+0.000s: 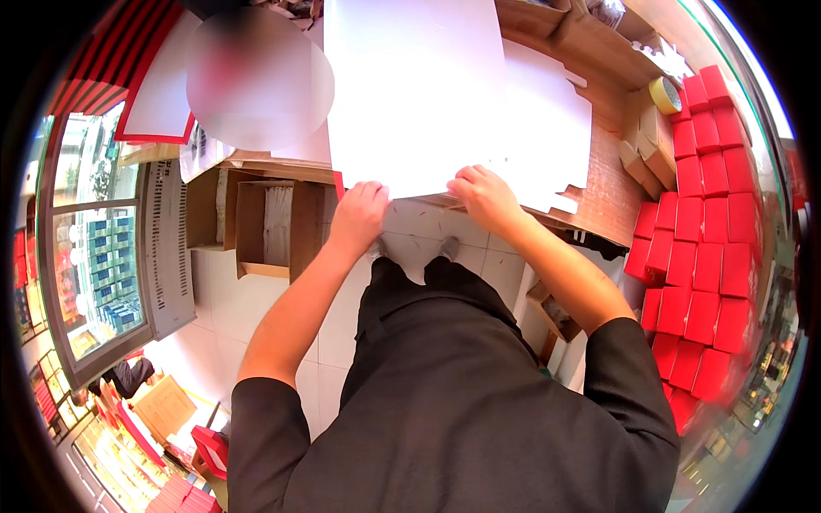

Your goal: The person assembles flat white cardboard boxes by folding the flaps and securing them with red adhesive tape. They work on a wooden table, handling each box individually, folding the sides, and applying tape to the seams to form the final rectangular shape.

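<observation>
A large white cardboard sheet (415, 94) lies over the workbench, its near edge reaching a little past the table's front. With curled fingers, my left hand (361, 209) pinches the sheet's near left corner. My right hand (486, 197) grips the same edge farther right, fingers bent over it. To the right, partly under this sheet, lies another white cardboard piece (549, 120) with notched, cut-out edges. The undersides of both hands are hidden.
Red boxes (705, 256) are stacked at the right. A tape roll (664, 96) sits by brown cartons (654, 141) on the brown table (623, 192). Open cardboard boxes (291, 227) stand below the table at left. A blurred patch hides part of the far left.
</observation>
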Demonstrator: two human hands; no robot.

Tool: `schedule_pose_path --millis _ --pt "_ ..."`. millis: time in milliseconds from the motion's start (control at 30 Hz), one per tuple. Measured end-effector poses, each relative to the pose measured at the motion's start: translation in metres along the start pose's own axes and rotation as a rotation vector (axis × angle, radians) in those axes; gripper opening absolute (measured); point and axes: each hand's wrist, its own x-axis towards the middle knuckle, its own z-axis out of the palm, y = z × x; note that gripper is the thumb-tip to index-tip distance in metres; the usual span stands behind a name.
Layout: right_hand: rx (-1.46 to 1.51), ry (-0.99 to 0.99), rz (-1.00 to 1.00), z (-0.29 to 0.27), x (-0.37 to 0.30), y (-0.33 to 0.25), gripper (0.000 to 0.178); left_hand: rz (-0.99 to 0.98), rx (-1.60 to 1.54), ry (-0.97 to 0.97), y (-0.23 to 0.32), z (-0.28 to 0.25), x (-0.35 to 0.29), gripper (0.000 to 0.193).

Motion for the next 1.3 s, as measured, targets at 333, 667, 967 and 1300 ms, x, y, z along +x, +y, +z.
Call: schedule_pose_path --millis 333,667,967,1300 --pt "-0.129 0.024 0.144 0.018 0.047 0.024 0.016 0.142 0.103 -0.015 -0.015 0.013 0.039 0.027" --pt "-0.055 0.037 -0.133 0.023 0.041 0.009 0.015 0.223 0.133 -0.139 -0.026 0.004 0.044 0.024" --pt "-0.168 -0.201 -0.114 0.013 0.055 0.014 0.009 -0.121 -0.129 -0.180 -0.035 0.005 0.059 0.011" --pt "-0.191 -0.188 0.305 0.003 0.089 0.021 0.030 -0.508 -0.045 -0.332 -0.010 0.023 0.093 0.024"
